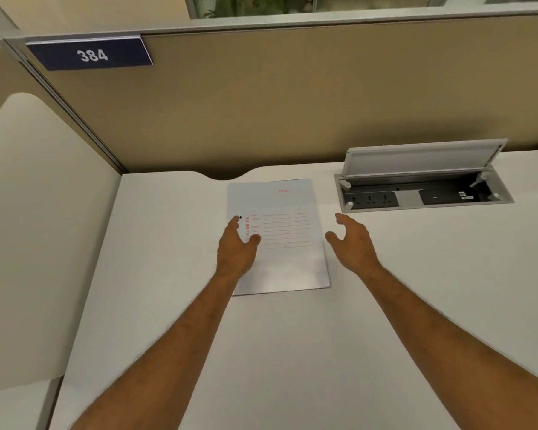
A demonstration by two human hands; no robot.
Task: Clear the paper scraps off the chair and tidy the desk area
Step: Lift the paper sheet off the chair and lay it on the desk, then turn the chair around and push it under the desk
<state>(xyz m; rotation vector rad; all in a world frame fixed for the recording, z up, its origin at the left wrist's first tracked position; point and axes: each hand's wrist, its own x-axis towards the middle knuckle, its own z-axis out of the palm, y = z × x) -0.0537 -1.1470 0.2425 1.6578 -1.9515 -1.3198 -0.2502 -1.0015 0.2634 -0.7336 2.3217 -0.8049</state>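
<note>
A pale blue-grey file folder (288, 243) with red printed lines lies flat on the white desk (292, 352), near the back middle. My left hand (236, 246) is over the folder's left edge with fingers apart, holding nothing. My right hand (351, 240) hovers just right of the folder, open, thumb pointing toward it. Whether either hand touches the folder is unclear. No chair and no paper scraps are in view.
A recessed power socket box (423, 193) with its lid raised sits in the desk at the back right. A tan partition (292, 103) with a blue "384" plate (90, 54) runs behind. A white side panel (38, 228) closes the left.
</note>
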